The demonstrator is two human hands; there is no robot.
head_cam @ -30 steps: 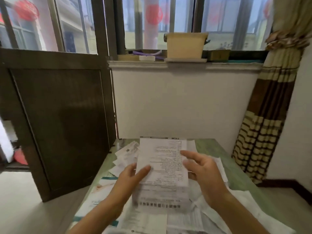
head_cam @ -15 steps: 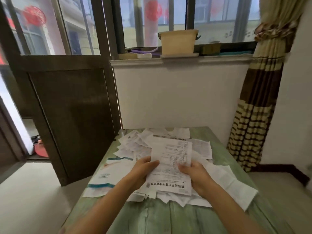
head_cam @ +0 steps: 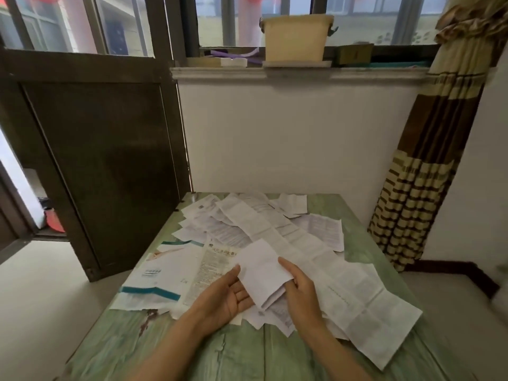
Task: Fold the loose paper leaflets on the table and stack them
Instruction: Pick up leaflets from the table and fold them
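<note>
Both hands hold one white folded leaflet (head_cam: 261, 270) just above the middle of the green table (head_cam: 192, 353). The left hand (head_cam: 226, 296) is turned palm up. Its fingers are stretched out nearly straight and go under the left side of the paper, and its thumb (head_cam: 235, 270) lies along the paper's left edge. This hand is wide open and carries the paper from below. The right hand (head_cam: 301, 291) pinches the right edge. Its thumb (head_cam: 286, 266) lies on top of the paper and its other fingers curl in under it.

Below the hands, many loose leaflets (head_cam: 217, 226) lie spread flat on the table, one over another. One long leaflet (head_cam: 343, 292) with many creases runs from the far side down to the near right side. A white leaflet with a blue-green stripe (head_cam: 162, 273) lies on the left, just beside the left hand. A yellow box (head_cam: 295, 39) sits on the window sill, and a striped curtain (head_cam: 428, 160) hangs on the right.
</note>
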